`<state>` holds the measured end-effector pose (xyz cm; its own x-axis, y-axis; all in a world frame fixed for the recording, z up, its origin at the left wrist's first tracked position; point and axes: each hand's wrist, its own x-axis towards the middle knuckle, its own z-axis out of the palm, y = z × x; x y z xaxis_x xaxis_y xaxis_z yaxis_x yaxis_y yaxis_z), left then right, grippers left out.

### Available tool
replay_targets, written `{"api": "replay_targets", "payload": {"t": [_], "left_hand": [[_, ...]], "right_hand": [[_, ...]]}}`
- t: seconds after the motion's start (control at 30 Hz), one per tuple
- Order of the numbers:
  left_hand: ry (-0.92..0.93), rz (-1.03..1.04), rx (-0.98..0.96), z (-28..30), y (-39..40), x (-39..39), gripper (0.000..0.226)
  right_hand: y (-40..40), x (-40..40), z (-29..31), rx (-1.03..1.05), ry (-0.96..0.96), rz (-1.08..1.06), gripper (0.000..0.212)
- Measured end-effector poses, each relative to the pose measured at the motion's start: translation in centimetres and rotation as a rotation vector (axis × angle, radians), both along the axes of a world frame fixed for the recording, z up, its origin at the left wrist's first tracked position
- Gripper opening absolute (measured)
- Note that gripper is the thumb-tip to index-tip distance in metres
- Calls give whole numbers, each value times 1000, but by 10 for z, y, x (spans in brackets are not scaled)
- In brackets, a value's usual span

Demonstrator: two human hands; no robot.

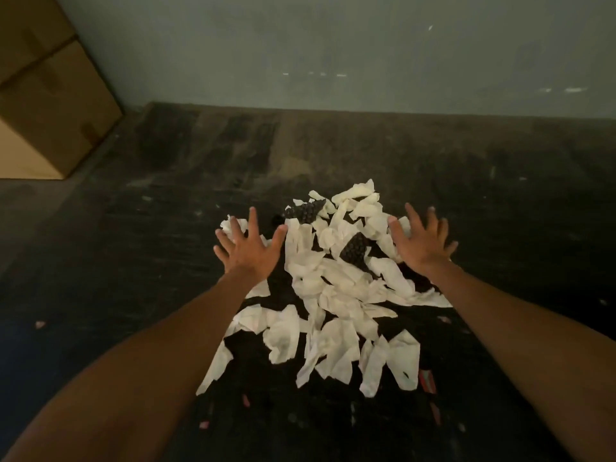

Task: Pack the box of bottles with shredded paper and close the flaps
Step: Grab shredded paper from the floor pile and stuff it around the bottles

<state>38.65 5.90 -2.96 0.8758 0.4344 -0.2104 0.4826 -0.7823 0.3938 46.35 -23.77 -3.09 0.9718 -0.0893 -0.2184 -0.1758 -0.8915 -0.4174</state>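
At far left, stacked cardboard boxes (50, 95) are being kept well apart from the work. The left hand (248, 250) and right hand (421, 246) are being held spread-fingered, grasping nothing, flanking the shredded paper (333, 295) lying on the dark floor (516, 211). Scraps are likely being scattered if scooped loosely.

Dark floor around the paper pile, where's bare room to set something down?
Bare dark floor lies between the torn paper pile and the grey wall, also left of the left hand toward the cardboard boxes, and right of the right hand. Between the hands it is crowded with paper and dark bubble-wrap pieces.
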Motion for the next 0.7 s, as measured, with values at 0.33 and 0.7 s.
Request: {"api": "replay_targets", "payload": {"t": [0.33, 0.7], "left_hand": [[37, -354, 38, -4, -29, 9, 82], [-121, -506, 253, 57, -22, 0, 49]], "right_hand": [[54, -17, -5, 14, 197, 349, 64], [49, -14, 46, 146, -142, 240, 51]]}}
